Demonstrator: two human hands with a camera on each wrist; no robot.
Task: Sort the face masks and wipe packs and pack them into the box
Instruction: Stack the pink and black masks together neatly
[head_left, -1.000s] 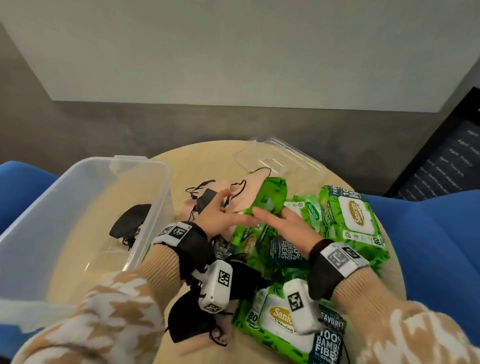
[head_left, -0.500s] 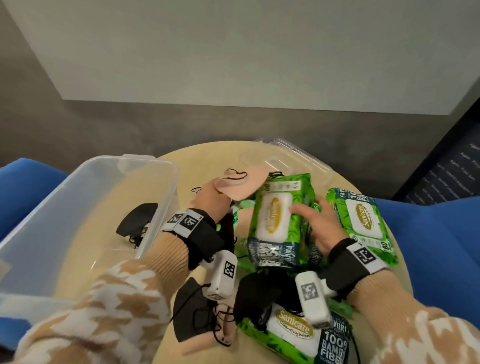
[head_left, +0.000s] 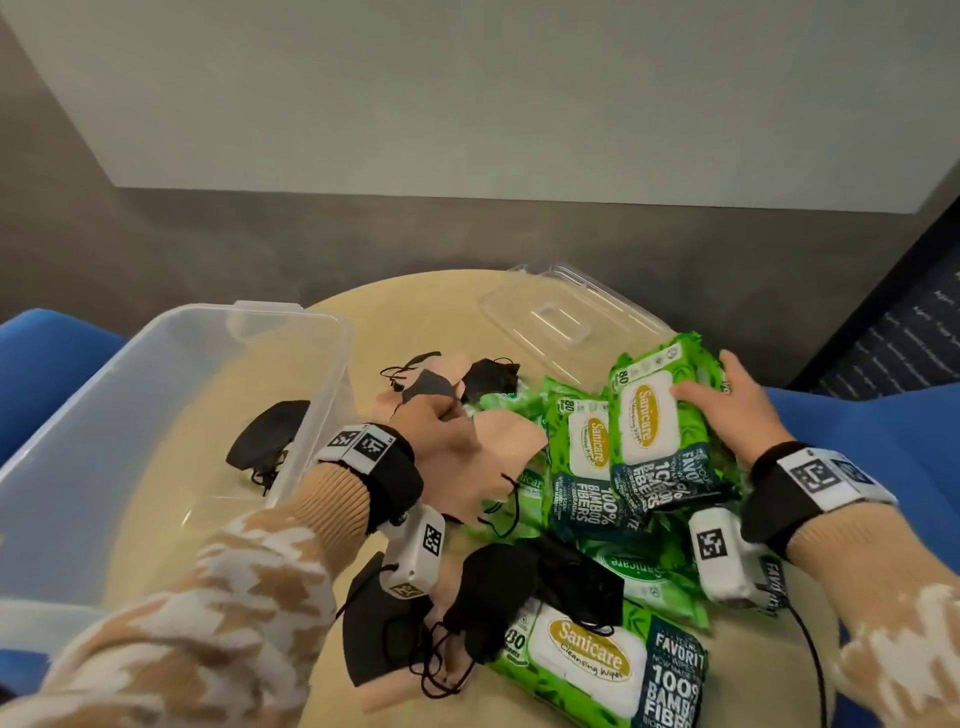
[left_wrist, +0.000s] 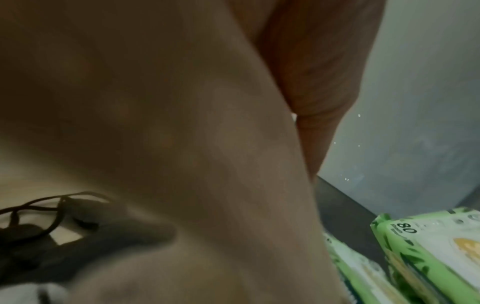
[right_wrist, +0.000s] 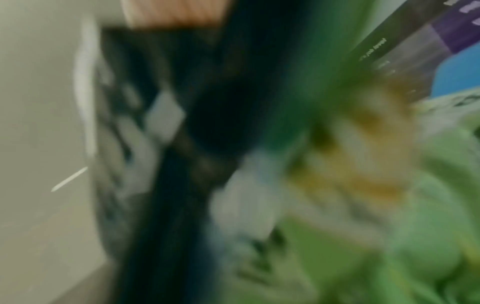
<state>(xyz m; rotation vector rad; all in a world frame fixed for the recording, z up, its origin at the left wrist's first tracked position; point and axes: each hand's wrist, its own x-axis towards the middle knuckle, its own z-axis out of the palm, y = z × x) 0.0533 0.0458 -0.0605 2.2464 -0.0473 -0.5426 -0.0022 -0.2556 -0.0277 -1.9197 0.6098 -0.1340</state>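
The head view takes in the whole round table (head_left: 426, 322): a clear plastic box (head_left: 171, 374) at its left with one black mask (head_left: 267, 434) lying on the box floor, the clear lid (head_left: 561, 317) lying flat at the far side, and a heap of green wipe packs and loose masks between. The left hand (head_left: 441, 441) is next to the box's right wall with its fingers curled round a peach mask (head_left: 506, 452), whose black ear loop dangles below the hand. Past its knuckles lie another peach mask, a grey one and a black one in a small cluster (head_left: 452, 379). The right hand (head_left: 727, 410) lies with fingers spread and fairly straight on the top wipe pack (head_left: 649, 431), which leans on a second pack (head_left: 584, 457) just to its left. Near the table's front edge, two black masks (head_left: 441, 613) overlap a further wipe pack (head_left: 597, 665). The left wrist view shows what the head view cannot: the peach mask (left_wrist: 168, 123) seen from below, filling most of the picture, with a fingertip (left_wrist: 317, 82) pressed against its edge and two wipe packs (left_wrist: 428, 246) at lower right. The right wrist view is heavily blurred; only green and white pack colours (right_wrist: 389, 205) and the dark wrist strap (right_wrist: 182, 123) can be made out, so the fingers are not visible there.
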